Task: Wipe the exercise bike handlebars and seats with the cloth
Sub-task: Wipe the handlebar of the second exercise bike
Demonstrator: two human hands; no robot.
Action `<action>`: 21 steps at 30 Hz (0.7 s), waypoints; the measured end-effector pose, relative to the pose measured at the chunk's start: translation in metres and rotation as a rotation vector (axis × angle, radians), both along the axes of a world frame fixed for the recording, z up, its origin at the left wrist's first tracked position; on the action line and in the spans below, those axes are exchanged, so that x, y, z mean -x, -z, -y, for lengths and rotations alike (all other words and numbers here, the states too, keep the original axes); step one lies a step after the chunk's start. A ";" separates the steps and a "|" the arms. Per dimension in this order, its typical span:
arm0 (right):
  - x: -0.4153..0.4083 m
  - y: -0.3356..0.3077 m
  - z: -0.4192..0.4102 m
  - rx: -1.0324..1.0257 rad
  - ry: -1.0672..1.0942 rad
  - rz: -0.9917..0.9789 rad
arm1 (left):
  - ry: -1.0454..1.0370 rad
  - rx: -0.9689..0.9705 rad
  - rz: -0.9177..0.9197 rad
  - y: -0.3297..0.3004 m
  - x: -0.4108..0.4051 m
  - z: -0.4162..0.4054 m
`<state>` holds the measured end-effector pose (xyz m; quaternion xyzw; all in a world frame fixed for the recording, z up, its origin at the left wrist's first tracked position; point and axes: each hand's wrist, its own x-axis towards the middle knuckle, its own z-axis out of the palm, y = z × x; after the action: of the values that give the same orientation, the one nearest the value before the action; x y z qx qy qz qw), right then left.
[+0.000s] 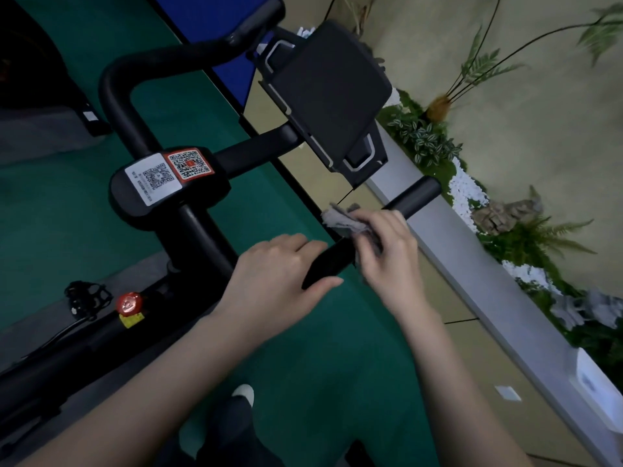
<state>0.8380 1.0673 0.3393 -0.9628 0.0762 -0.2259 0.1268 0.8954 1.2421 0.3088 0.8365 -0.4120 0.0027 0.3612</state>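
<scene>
the right handlebar grip runs on a slant from near left to far right, its black end cap showing past the hands. the right hand sits on its middle, fingers curled round a crumpled grey cloth and pressing it to the bar, so the unwiped far end lies just beyond those fingers, along the bar's long axis. the left hand is nearer the stem, fingers curled over the bar and thumb under it, steadying it. judged from this, the coming stroke runs outward toward the cap. counted: one cloth, two hands, one handlebar with two grips, two qr stickers, one dark console, one red knob. no seat is in view.
</scene>
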 end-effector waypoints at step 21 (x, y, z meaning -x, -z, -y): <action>-0.001 0.047 -0.013 -0.581 0.397 0.686 | -0.104 0.000 -0.161 0.001 0.004 0.047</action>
<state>0.8386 1.0804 0.2927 -0.7246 0.2719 -0.5191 0.3627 0.8911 1.1947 0.3083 0.8544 -0.3375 -0.0456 0.3924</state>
